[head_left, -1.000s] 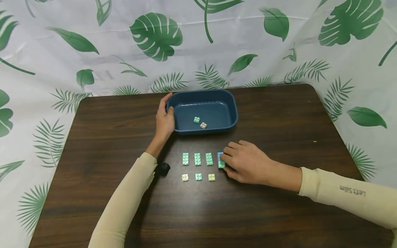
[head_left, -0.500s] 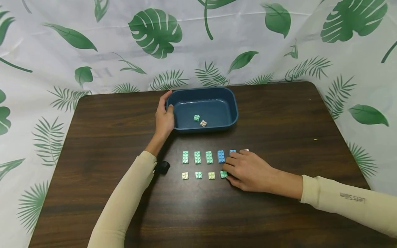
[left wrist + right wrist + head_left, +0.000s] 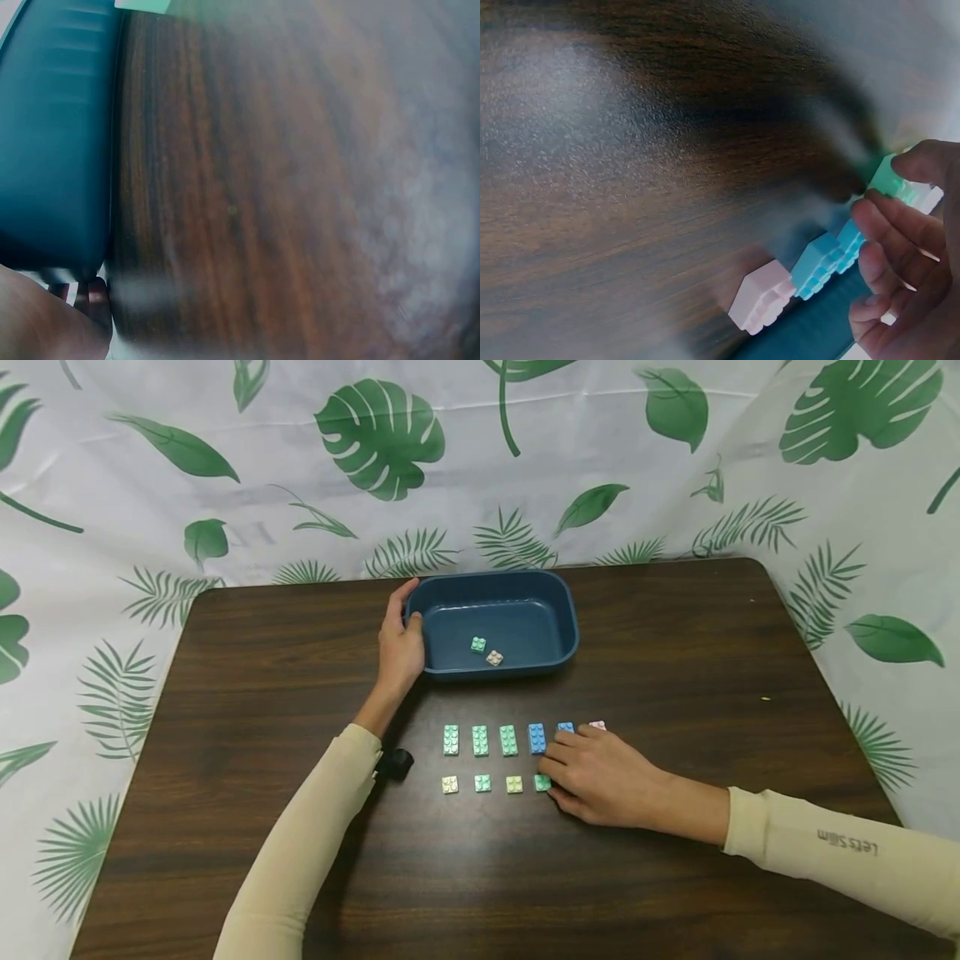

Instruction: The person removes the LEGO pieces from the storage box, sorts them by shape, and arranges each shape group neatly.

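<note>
My left hand grips the left end of a dark blue basin, thumb over its rim. Inside the basin lie a small green brick and a small beige brick. In front of it, my right hand pinches a small green toy brick between thumb and forefinger, at the right end of the near row. That green brick also shows between the fingertips in the right wrist view. Beyond this hand, a blue brick and a pink brick are partly covered.
Three long green bricks, one a middle brick, and a blue brick form the far row. The near row has a yellow brick among its small bricks. A black object sits by the left wrist on the wooden table.
My right hand has carried the small green brick from over the far row's blue brick toward me, to the near row's end. The left hand stays on the basin.
</note>
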`<control>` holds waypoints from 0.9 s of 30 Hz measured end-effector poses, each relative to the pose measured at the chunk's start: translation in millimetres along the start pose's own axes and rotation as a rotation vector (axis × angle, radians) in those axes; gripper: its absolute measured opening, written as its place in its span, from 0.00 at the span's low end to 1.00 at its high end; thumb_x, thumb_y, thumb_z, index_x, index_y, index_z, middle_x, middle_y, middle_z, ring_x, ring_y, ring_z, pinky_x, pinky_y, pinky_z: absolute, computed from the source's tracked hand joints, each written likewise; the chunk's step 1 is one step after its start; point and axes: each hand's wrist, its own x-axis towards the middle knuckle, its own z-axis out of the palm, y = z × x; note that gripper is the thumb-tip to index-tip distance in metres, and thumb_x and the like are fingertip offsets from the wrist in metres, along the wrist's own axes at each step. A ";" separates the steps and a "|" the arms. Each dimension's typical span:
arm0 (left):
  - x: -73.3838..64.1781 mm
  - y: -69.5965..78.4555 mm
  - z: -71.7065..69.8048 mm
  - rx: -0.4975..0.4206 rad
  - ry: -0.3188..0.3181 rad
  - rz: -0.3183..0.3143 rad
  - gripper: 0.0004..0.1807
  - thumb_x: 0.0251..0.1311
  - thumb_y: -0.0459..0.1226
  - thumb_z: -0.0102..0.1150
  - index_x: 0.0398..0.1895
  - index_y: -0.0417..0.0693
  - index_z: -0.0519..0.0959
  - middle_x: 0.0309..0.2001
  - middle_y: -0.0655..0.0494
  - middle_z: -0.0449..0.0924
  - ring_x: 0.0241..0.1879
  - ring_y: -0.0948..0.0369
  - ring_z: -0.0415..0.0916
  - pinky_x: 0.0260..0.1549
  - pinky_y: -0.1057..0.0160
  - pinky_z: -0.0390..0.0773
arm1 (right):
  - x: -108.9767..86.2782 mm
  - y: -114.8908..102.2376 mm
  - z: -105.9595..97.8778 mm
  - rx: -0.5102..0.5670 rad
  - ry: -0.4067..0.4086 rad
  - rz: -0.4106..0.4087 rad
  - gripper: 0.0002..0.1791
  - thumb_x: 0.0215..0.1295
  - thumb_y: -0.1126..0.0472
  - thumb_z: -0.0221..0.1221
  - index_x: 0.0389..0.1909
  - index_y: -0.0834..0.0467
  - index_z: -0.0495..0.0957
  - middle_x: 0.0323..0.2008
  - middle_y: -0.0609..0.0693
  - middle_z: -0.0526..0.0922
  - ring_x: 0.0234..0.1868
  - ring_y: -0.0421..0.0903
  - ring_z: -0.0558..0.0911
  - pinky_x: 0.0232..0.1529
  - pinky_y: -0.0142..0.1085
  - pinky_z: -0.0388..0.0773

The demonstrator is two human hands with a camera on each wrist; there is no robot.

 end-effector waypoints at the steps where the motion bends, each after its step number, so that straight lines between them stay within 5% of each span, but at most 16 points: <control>1: -0.1 0.2 0.0 -0.002 -0.001 -0.001 0.29 0.80 0.35 0.43 0.79 0.68 0.67 0.78 0.56 0.69 0.49 0.47 0.71 0.54 0.52 0.68 | -0.5 -0.1 0.1 0.000 0.001 0.001 0.16 0.69 0.46 0.67 0.51 0.51 0.86 0.44 0.46 0.89 0.46 0.46 0.82 0.45 0.44 0.81; 3: -0.5 0.6 0.1 -0.010 -0.006 -0.002 0.29 0.80 0.34 0.43 0.79 0.67 0.67 0.77 0.54 0.70 0.44 0.46 0.69 0.52 0.52 0.68 | -1.6 -0.4 0.3 -0.001 0.005 0.004 0.17 0.69 0.46 0.67 0.51 0.51 0.86 0.44 0.46 0.89 0.46 0.46 0.82 0.46 0.44 0.80; 10: -0.9 1.4 0.2 -0.012 -0.004 -0.006 0.28 0.81 0.35 0.43 0.79 0.66 0.67 0.77 0.56 0.69 0.53 0.49 0.71 0.55 0.53 0.67 | -3.7 -1.7 -0.1 -0.011 0.054 0.016 0.23 0.68 0.38 0.66 0.54 0.50 0.85 0.44 0.45 0.88 0.45 0.45 0.83 0.44 0.43 0.79; 17: -1.8 -0.8 0.9 -0.002 -0.001 -0.008 0.28 0.81 0.34 0.42 0.79 0.64 0.67 0.78 0.56 0.68 0.47 0.49 0.70 0.54 0.53 0.67 | 4.1 1.3 -13.0 0.023 0.130 0.078 0.40 0.66 0.30 0.62 0.72 0.49 0.74 0.57 0.49 0.84 0.51 0.47 0.83 0.48 0.44 0.82; 22: -2.1 -1.1 0.6 0.003 -0.001 -0.008 0.28 0.81 0.34 0.43 0.79 0.66 0.67 0.78 0.57 0.69 0.32 0.50 0.63 0.43 0.55 0.66 | 19.3 18.7 -28.1 0.038 0.178 0.132 0.48 0.66 0.30 0.63 0.82 0.45 0.63 0.70 0.53 0.78 0.65 0.52 0.80 0.58 0.49 0.82; 27: 0.0 -0.6 -0.7 -0.001 0.005 -0.005 0.29 0.80 0.35 0.43 0.78 0.69 0.67 0.78 0.58 0.69 0.42 0.51 0.70 0.48 0.55 0.67 | 40.0 46.5 -40.2 0.042 0.214 0.194 0.46 0.68 0.31 0.62 0.81 0.46 0.64 0.72 0.54 0.76 0.68 0.55 0.78 0.63 0.54 0.79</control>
